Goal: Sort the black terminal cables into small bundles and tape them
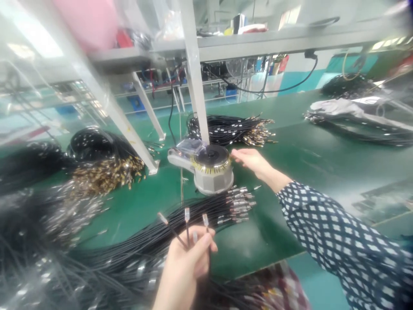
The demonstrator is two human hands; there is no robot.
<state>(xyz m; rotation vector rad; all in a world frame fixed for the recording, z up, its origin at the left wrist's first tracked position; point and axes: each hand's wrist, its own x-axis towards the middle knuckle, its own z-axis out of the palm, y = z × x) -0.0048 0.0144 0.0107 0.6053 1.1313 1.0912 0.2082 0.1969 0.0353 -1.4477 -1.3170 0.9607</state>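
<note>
My left hand is closed around several black cables, whose metal connector ends stick up between the fingers. Beyond it, my right hand reaches to the right rim of a round tape dispenser with a black top disc and yellowish pieces around its edge. Thumb and forefinger are pinched together at that rim; whatever is between them is too small to make out. Just in front of the dispenser lies a bundle of black cables with silvery connector ends pointing right.
Behind the dispenser rests another cable bundle by a white shelf post. Heaps of cables with brass-coloured ends fill the left of the green table. More cables lie at the far right. A shelf spans overhead.
</note>
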